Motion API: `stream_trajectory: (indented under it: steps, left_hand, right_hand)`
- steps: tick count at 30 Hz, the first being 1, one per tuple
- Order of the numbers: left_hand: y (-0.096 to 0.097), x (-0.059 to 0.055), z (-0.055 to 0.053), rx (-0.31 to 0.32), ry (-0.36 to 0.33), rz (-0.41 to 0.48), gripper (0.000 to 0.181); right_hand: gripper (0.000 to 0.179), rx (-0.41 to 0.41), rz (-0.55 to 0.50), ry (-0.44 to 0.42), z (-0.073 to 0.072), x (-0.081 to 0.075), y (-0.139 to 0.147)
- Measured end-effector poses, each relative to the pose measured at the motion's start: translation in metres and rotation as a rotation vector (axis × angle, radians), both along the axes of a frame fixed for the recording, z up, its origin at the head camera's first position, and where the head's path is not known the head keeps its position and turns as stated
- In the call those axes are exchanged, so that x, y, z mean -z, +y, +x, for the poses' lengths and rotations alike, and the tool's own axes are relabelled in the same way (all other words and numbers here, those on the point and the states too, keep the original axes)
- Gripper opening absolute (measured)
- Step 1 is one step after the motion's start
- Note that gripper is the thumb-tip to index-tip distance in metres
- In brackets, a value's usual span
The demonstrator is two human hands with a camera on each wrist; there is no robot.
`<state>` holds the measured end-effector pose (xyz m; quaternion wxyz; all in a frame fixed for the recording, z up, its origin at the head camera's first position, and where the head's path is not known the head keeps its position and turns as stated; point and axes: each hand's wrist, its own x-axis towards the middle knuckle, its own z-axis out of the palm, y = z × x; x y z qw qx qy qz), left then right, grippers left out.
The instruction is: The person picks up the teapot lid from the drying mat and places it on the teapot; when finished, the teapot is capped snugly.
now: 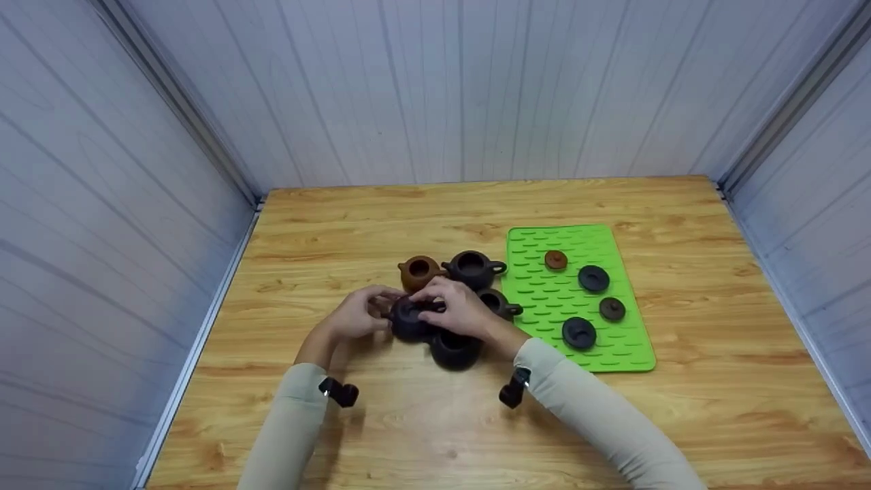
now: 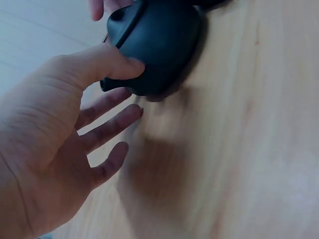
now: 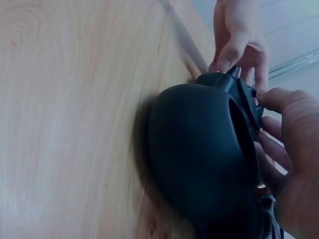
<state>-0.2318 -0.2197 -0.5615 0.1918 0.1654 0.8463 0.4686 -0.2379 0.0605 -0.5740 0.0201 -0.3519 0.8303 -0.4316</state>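
Observation:
A small black teapot (image 1: pixel 407 328) stands at the left of a tight cluster of teapots on the wooden table. My left hand (image 1: pixel 354 316) steadies it at the spout, the thumb on its body in the left wrist view and the lower fingers spread. From the right, my right hand (image 1: pixel 461 309) reaches over the cluster and pinches the black lid (image 3: pixel 245 97) on top of that teapot. A larger lidless black teapot (image 3: pixel 194 134) sits right beside it, under my right hand. Behind are a lidless brown teapot (image 1: pixel 411 280) and a lidless black teapot (image 1: pixel 484 279).
Another dark teapot (image 1: pixel 509 308) sits partly hidden behind my right hand. To the right, a green mat (image 1: pixel 537 347) bears several lids, among them a reddish-brown lid (image 1: pixel 556 260) and a black lid (image 1: pixel 579 333). Pale panel walls (image 1: pixel 435 95) enclose the table.

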Motion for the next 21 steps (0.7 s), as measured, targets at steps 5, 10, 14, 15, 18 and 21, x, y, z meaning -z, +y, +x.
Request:
stream_trajectory:
  steps: [5, 10, 14, 15, 18, 21]
  left_hand:
    - [0.000, -0.009, -0.009, -0.068, 0.019, -0.031, 0.052]
    - [0.004, -0.017, -0.020, -0.114, 0.064, -0.039, 0.048]
    - [0.011, -0.021, -0.028, -0.142, 0.095, -0.063, 0.046]
    - [0.013, -0.022, -0.029, -0.149, 0.101, -0.067, 0.046]
    - [0.018, -0.023, -0.033, -0.172, 0.109, -0.066, 0.047]
    - [0.023, -0.022, -0.037, -0.162, 0.120, -0.068, 0.051]
  right_hand:
    - [0.030, -0.006, 0.024, -0.004, 0.005, -0.011, 0.001]
    - [0.031, -0.013, 0.036, -0.006, 0.008, -0.016, 0.003]
    - [0.032, -0.059, 0.002, 0.039, 0.004, -0.007, 0.009]
    - [0.032, -0.072, -0.003, 0.050, 0.003, -0.006, 0.010]
    - [0.035, -0.112, 0.005, 0.056, 0.002, -0.006, 0.012]
    - [0.039, -0.136, 0.041, 0.017, 0.006, -0.016, 0.014]
